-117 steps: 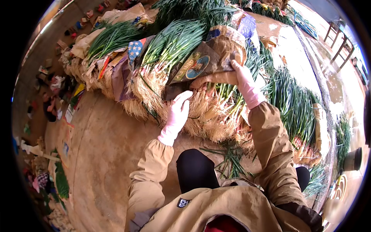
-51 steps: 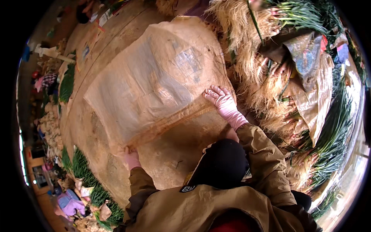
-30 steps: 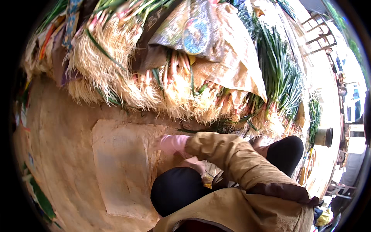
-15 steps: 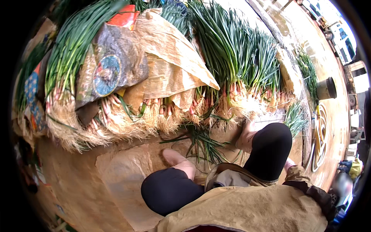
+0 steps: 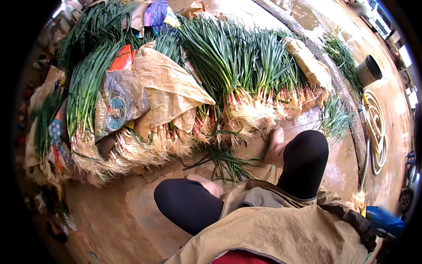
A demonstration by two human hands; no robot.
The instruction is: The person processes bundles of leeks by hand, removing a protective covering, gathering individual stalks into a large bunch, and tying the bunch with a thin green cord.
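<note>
Neither of my hands shows; the right sleeve point(image 5: 347, 218) reaches toward the lower right edge, where its end is hidden. Beside that sleeve is a tuft of pale roots point(image 5: 357, 201), and I cannot tell what holds it. In front of my bent knees lies a long row of spring onion bunches point(image 5: 233, 66), green tops pointing away and pale roots point(image 5: 246, 116) toward me. A tan sack point(image 5: 171, 83) and a grey printed sack point(image 5: 118, 101) cover part of the row. Loose green leaves point(image 5: 228, 163) lie between my feet.
A coiled cream hose point(image 5: 376, 132) and a dark bucket point(image 5: 368, 70) stand at the right beyond a raised kerb. More green leaves point(image 5: 336, 116) lie beside the kerb. Something blue point(image 5: 384, 220) is at the lower right. Wet brown floor point(image 5: 105, 220) spreads at the left.
My view has shifted, so the onion row and sacks sit lower and more of the far side shows. The root tuft and blue thing have come into view beside my right sleeve.
</note>
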